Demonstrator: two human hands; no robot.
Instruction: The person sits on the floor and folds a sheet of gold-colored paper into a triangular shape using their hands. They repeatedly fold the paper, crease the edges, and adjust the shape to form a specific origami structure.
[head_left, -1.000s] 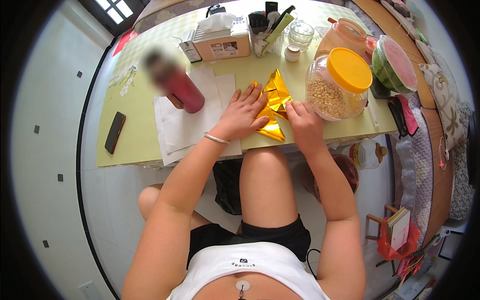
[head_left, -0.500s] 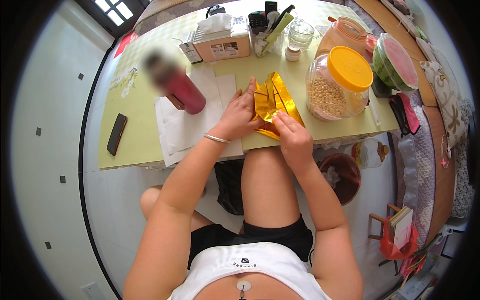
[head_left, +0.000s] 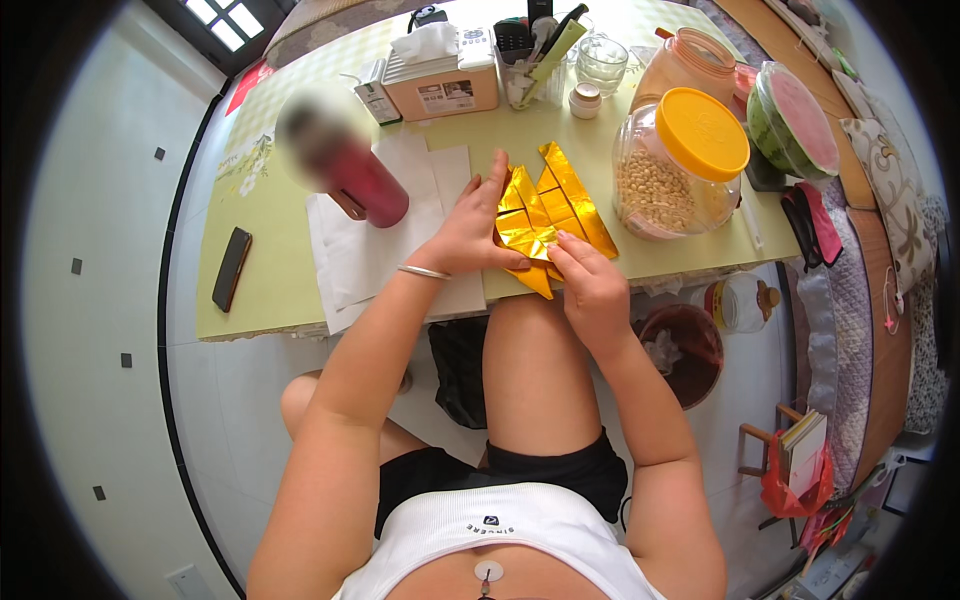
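Creased gold foil (head_left: 538, 218): lower tip shifted to table (head_left: 270, 285) edge. Left hand (head_left: 470, 232): open, thumb on foil. Right hand (head_left: 597, 288): fingertips on foil; whether pinching, cannot tell.

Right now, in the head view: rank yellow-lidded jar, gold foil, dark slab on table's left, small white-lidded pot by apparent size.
1. Yellow-lidded jar
2. Gold foil, partly covered
3. Dark slab
4. White-lidded pot

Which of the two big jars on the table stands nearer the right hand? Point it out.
The clear jar with the yellow lid. The pinkish jar stands behind it, farther from the right hand.
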